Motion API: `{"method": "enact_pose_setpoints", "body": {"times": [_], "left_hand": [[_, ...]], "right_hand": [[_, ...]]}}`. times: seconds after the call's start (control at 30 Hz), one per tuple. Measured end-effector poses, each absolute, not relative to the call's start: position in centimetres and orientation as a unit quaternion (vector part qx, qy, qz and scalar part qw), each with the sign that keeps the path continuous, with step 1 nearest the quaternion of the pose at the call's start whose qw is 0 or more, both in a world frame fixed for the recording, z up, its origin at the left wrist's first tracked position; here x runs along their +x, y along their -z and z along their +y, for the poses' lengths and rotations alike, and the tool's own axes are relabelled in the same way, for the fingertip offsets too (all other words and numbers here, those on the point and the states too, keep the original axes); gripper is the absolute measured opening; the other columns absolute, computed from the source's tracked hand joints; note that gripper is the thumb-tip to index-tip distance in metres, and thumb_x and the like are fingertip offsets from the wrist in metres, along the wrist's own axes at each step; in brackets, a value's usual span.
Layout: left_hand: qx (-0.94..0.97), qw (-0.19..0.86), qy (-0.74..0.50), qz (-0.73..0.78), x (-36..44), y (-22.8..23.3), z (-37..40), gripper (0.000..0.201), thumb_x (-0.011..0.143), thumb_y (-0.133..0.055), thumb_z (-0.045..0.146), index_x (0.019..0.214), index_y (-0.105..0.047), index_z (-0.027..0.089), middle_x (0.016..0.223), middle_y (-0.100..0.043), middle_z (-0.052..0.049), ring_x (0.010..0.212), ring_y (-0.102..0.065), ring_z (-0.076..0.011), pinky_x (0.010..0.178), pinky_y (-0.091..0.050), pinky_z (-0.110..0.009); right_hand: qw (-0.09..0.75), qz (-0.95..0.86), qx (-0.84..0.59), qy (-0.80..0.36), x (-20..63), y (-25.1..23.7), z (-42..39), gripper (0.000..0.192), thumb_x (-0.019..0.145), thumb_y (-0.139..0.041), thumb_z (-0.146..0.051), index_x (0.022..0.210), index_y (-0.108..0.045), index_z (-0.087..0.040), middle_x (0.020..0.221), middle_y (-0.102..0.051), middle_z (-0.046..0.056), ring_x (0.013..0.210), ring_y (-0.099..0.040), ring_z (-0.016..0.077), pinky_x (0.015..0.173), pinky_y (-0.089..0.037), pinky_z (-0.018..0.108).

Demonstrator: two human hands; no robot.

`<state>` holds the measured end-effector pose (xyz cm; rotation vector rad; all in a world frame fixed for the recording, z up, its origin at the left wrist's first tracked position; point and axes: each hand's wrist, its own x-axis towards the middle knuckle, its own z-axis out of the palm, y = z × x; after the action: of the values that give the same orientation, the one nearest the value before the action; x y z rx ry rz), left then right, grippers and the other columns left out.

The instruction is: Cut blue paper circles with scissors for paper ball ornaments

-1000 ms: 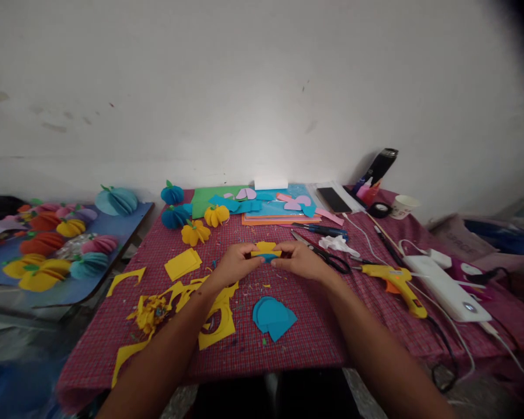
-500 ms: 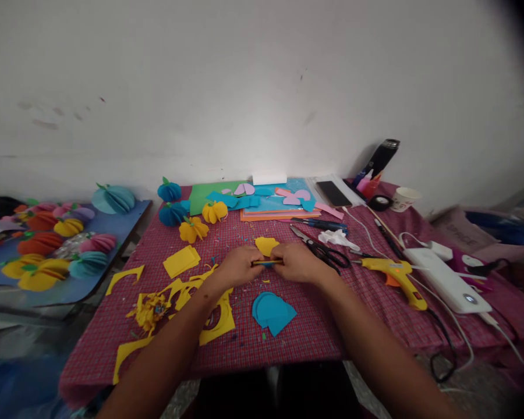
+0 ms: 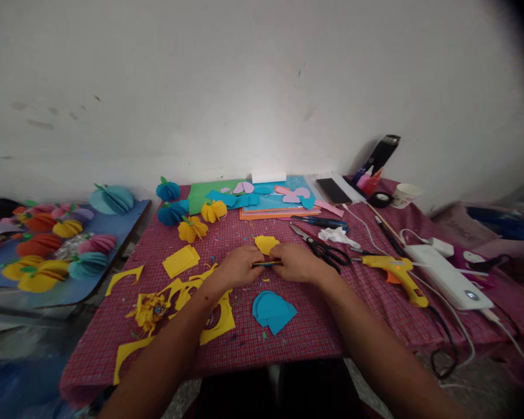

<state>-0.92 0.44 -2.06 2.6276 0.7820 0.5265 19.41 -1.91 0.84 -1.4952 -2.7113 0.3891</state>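
**Both hands pinching a folded paper stack at mid-table**

From my remote station, the head view showed the left hand (image 3: 239, 266) and the right hand (image 3: 295, 263) meeting at the centre of the red checked tablecloth (image 3: 262, 343). Between them they clamped a thin folded paper stack (image 3: 267, 263), yellow with a blue edge, held flat and seen edge-on just above the cloth; each hand's fingertips were closed on one end of it. A loose yellow paper piece (image 3: 266, 244) lay just beyond the hands, and a pile of blue paper circles (image 3: 271, 310) lay just in front of them, nearer to me. To the left I noted yellow offcuts (image 3: 213, 319) and a yellow square stack (image 3: 181, 261). To the right lay black-handled scissors (image 3: 323, 249), near the right hand, then a yellow glue gun (image 3: 397, 275) and a white power strip (image 3: 448, 277) farther out. Finished paper pumpkins (image 3: 192, 228) stood toward the wall, beside coloured paper sheets (image 3: 262, 203). More paper pumpkins sat on a blue board (image 3: 117, 233) well apart at the left.
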Motion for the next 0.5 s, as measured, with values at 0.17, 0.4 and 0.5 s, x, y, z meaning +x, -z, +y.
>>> {"method": "enact_pose_setpoints", "body": {"times": [0.17, 0.4, 0.5], "left_hand": [[0.914, 0.189, -0.199, 0.297, -1.1, 1.4, 0.0, 0.013, 0.079, -0.059, 0.025, 0.091, -0.062, 0.021, 0.087, -0.064, -0.003, 0.082, -0.057, -0.0182, 0.074, -0.042, -0.029], [0.893, 0.204, -0.240, 0.322, -1.3, 0.7, -0.2, 0.010, 0.085, -0.053, 0.026, 0.078, -0.055, 0.019, 0.075, -0.058, -0.001, 0.069, -0.051, -0.0136, 0.063, -0.037, -0.026], [0.895, 0.207, -0.245, 0.310, -1.3, 0.7, -0.2, 0.009, 0.084, -0.052, 0.022, 0.076, -0.055, 0.018, 0.073, -0.056, 0.000, 0.067, -0.050, -0.0128, 0.062, -0.036, -0.025]], "right_hand": [[0.011, -0.867, -0.479, -0.138, 19.2, -1.2, -2.0, 0.024, 0.086, -0.053, -0.027, 0.103, -0.068, -0.019, 0.105, -0.071, 0.010, 0.096, -0.062, 0.0229, 0.077, -0.037, 0.027], [0.019, -0.873, -0.473, -0.115, 19.3, -1.0, -1.9, 0.024, 0.084, -0.052, -0.025, 0.102, -0.067, -0.019, 0.103, -0.071, 0.009, 0.091, -0.063, 0.0236, 0.073, -0.037, 0.028], [0.014, -0.872, -0.476, -0.114, 19.3, -1.0, -1.9, 0.024, 0.081, -0.053, -0.023, 0.100, -0.067, -0.017, 0.104, -0.070, 0.010, 0.092, -0.062, 0.0236, 0.073, -0.037, 0.027]]}}
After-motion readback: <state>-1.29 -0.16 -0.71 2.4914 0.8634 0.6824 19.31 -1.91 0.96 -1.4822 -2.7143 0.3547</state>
